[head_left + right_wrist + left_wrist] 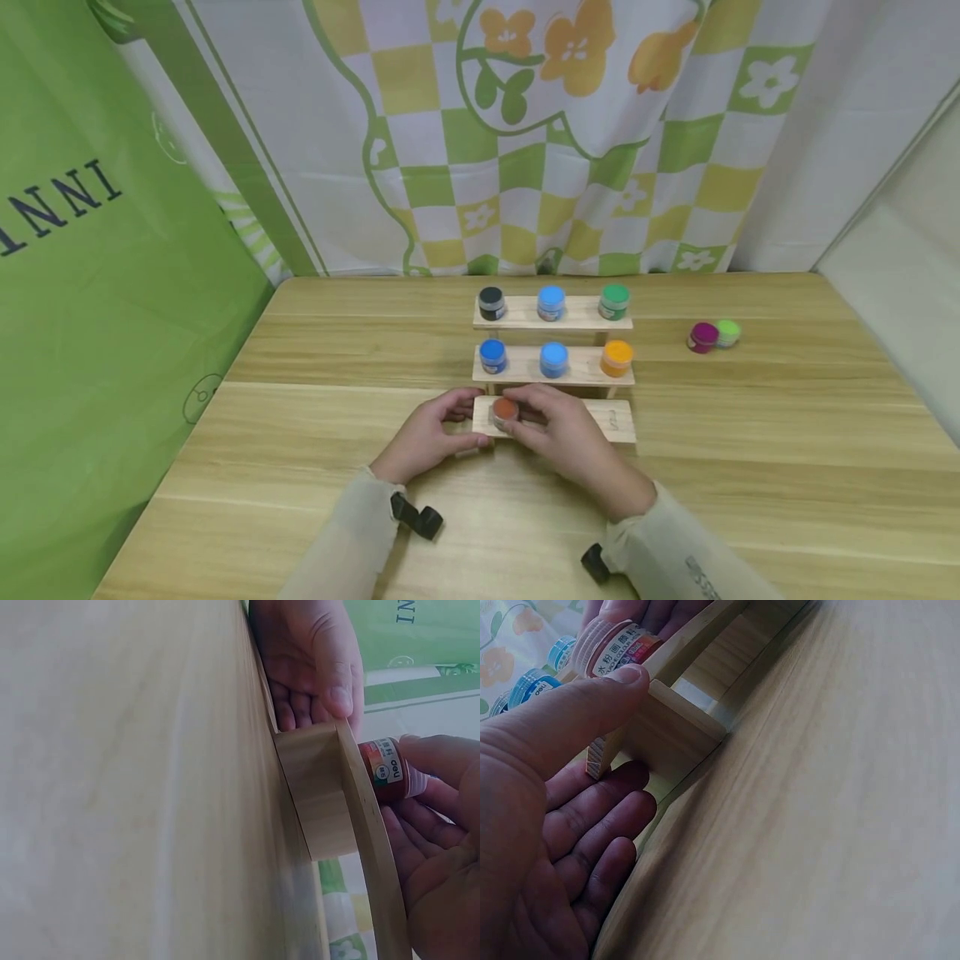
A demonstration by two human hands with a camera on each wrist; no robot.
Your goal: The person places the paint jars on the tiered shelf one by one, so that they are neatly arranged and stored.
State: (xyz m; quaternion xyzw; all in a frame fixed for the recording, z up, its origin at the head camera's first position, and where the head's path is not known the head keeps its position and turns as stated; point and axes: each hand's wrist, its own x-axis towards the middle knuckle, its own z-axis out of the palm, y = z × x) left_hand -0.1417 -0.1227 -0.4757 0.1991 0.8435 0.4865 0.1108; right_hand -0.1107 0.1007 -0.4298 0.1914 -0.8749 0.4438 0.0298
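A small paint jar (pixel 505 412) with a reddish-brown top stands at the left end of the lowest step of a wooden tiered rack (pixel 600 408). My right hand (pixel 562 425) pinches this jar between thumb and fingers; the right wrist view shows its label and the jar's base (pixel 382 769) against the board. At the same end, my left hand (pixel 435 429) holds the step, thumb at the front edge and fingers at the back. In the left wrist view the thumb (pixel 592 705) lies close beside the labelled jar (pixel 619 649).
On the middle step stand a dark blue jar (pixel 492 356), a light blue jar (pixel 553 360) and an orange jar (pixel 617 358). Above them are black (pixel 491 303), blue (pixel 551 303) and green (pixel 614 302) ones. Purple (pixel 703 337) and lime (pixel 727 333) jars sit at the right.
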